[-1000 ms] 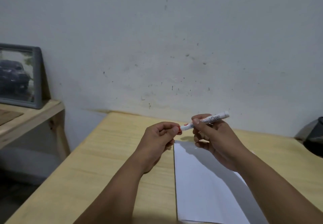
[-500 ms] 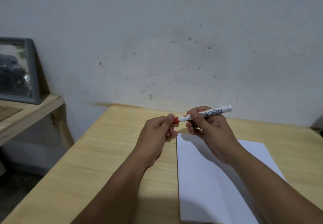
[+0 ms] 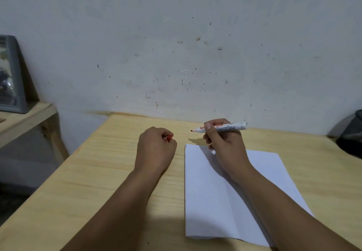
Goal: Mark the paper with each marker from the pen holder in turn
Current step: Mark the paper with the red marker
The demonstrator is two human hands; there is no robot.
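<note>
Gripping uncapped marker (image 3: 225, 129) in right hand (image 3: 225, 145) above paper (image 3: 219, 196), left hand (image 3: 156, 149) fisted on red cap (image 3: 169, 138)

The paper (image 3: 225, 192) lies on the table (image 3: 98, 172), right of centre, with a picture frame (image 3: 11, 78) far left.

Light wooden table (image 3: 101, 172), white paper (image 3: 215, 201) flat on it, perhaps creased.

- The marker (image 3: 227, 128) is white with dark letters and a red tip.
- The cap (image 3: 169, 138) is red.
- The paper (image 3: 221, 198) is white.
- The table (image 3: 98, 182) is light yellow wood with thin lines.
- The wall (image 3: 176, 45) is pale grey with dark spots.
- The picture frame (image 3: 18, 78) is grey.
</note>
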